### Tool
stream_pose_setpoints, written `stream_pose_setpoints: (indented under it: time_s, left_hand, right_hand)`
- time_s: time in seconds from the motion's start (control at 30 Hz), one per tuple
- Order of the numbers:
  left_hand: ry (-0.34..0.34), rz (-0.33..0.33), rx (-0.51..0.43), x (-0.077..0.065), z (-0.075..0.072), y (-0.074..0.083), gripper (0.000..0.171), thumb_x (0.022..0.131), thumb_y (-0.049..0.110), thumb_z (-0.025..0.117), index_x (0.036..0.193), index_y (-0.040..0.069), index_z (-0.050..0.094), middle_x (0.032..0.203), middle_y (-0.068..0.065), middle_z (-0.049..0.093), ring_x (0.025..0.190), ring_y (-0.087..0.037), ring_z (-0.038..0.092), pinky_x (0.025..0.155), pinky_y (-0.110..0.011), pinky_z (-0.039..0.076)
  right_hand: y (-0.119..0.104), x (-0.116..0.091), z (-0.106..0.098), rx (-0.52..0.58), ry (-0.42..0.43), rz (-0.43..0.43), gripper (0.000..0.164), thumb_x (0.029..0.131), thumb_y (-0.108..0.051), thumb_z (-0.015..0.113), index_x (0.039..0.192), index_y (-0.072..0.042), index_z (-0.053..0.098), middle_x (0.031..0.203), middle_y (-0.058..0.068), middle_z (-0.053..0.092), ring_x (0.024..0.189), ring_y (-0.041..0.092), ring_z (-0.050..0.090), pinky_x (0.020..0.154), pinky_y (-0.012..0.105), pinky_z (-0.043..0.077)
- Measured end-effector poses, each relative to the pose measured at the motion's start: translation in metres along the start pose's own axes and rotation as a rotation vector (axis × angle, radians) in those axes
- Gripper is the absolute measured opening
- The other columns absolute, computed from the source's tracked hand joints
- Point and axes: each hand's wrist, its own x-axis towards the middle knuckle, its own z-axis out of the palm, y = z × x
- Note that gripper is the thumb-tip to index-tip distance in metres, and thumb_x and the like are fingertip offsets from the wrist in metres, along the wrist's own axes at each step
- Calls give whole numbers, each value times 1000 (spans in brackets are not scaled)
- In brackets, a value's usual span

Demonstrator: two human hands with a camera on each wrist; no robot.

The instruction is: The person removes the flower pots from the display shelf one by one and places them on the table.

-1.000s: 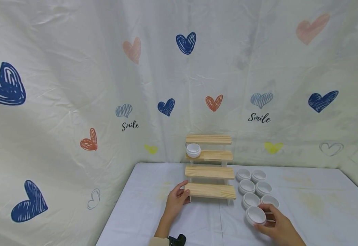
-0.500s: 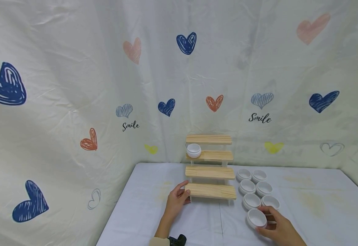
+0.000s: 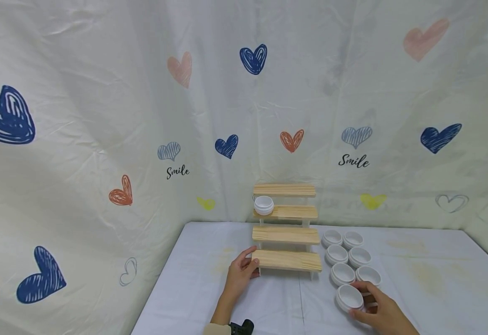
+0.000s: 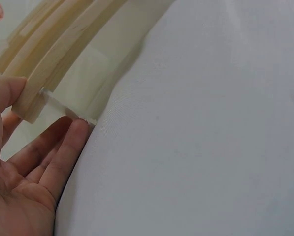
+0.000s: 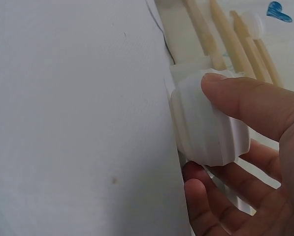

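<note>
A four-tiered wooden shelf stand (image 3: 286,260) is near the table's back edge. My left hand (image 3: 237,271) grips the left end of its lowest plank. In the left wrist view, the thumb presses that plank end (image 4: 33,103), with other fingertips close by the stand's pale leg. My right hand (image 3: 380,307) pinches a small white bowl (image 3: 350,298) from its right side. The ribbed side of this bowl (image 5: 206,123) shows in the right wrist view, thumb on one side and fingers opposite. Another white bowl (image 3: 264,205) sits at the left of the second-highest plank.
Several more white bowls (image 3: 337,254) stand in two columns right of the stand, just behind the held one. A white cloth covers the table (image 3: 420,279). Behind it hangs a white curtain (image 3: 311,93) printed with hearts.
The white bowl and my right hand have shifted slightly toward the table's front. My left hand stays on the stand.
</note>
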Motion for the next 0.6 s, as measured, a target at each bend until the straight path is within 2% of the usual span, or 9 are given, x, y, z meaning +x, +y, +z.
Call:
stream_pose_setpoints:
  time_s: [0.2,0.43,0.6]
  left_hand:
    - [3,-4,-7,-1,0,1,47,100,20,67,145,13,57,110,-15,73,100,-34,73,79,-40,65]
    - [-1,-4,-13,0,-1,-1,47,100,20,68,145,13,57,109,-14,73,98,-34,73,79,-40,65]
    - [-6,-2,-13,-1,-1,-1,48,100,22,68,146,11,56,108,-13,73,99,-34,73,79,-40,65]
  right_hand:
    - [2,-1,1,5,7,-45,71,83,-31,86,139,-4,52,125,11,62,91,-9,55,73,20,55]
    - [3,1,0,-2,-19,-5,72,83,-33,85,141,-4,50,127,11,62,92,-9,54,74,19,55]
    - [1,0,-1,-5,-22,-10,72,84,-33,85,141,-5,50,126,10,63,92,-9,54,74,19,55]
